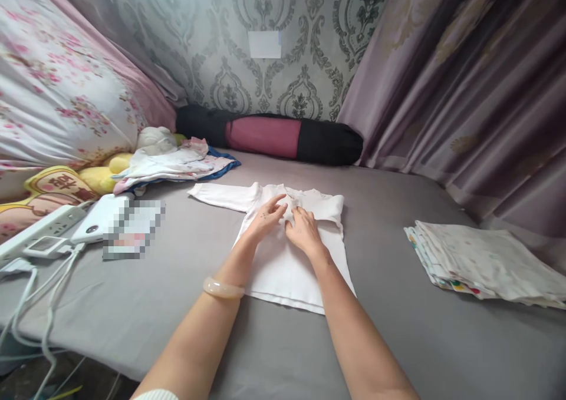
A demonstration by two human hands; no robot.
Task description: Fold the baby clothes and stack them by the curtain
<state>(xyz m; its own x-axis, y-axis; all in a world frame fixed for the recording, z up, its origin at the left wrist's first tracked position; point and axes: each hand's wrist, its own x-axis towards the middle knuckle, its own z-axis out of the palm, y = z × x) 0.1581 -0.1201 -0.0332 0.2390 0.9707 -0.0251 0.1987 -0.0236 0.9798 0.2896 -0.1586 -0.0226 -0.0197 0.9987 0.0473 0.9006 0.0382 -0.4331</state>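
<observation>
A small white long-sleeved shirt (292, 270) lies spread on the grey bed sheet, collar away from me. One sleeve (223, 196) reaches straight out to the left; the other is folded inward over the chest. My left hand (267, 216) is over the left side of the chest, fingers apart and holding nothing. Close beside it, my right hand (304, 229) has its fingers bent down and closed on the folded sleeve near the collar. The fingertips partly hide the fabric there. A pale bangle (223, 288) circles my left wrist.
At right lies a stack of folded clothes (486, 264). Loose clothes (181, 163) and a yellow plush (97, 179) lie at left, near a power strip (48, 229), a white device (101, 218) and cables. A black and pink bolster (265, 135) lines the wall.
</observation>
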